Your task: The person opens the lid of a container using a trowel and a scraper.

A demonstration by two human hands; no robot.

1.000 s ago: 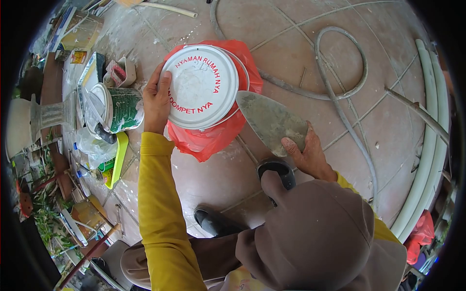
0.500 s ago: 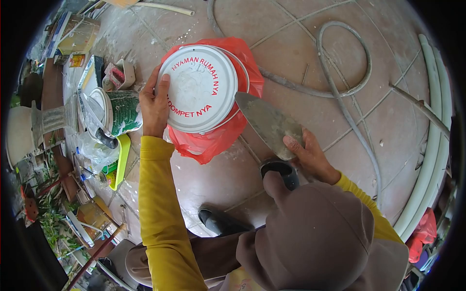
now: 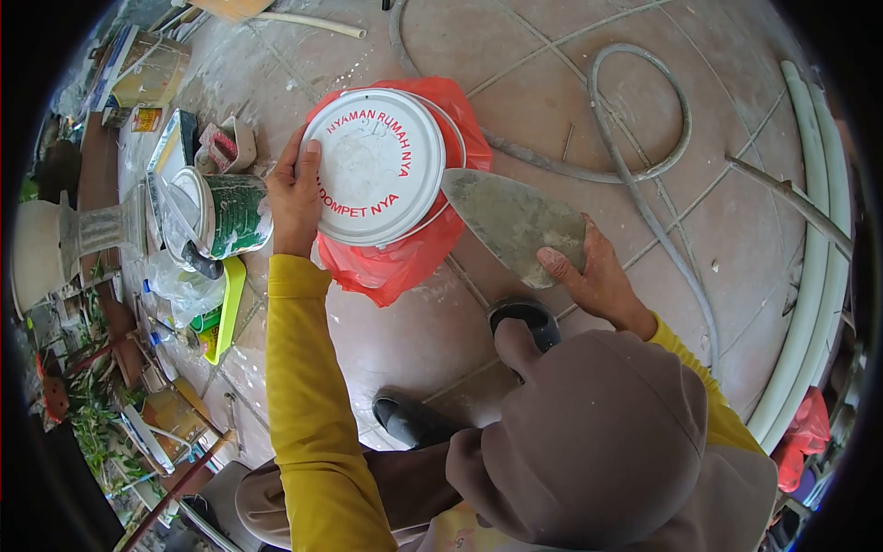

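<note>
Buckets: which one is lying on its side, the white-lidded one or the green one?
The green bucket left of the left hand lies on its side, mouth toward the clutter. The white-lidded bucket in the red plastic bag stands upright, lid facing up.
</note>
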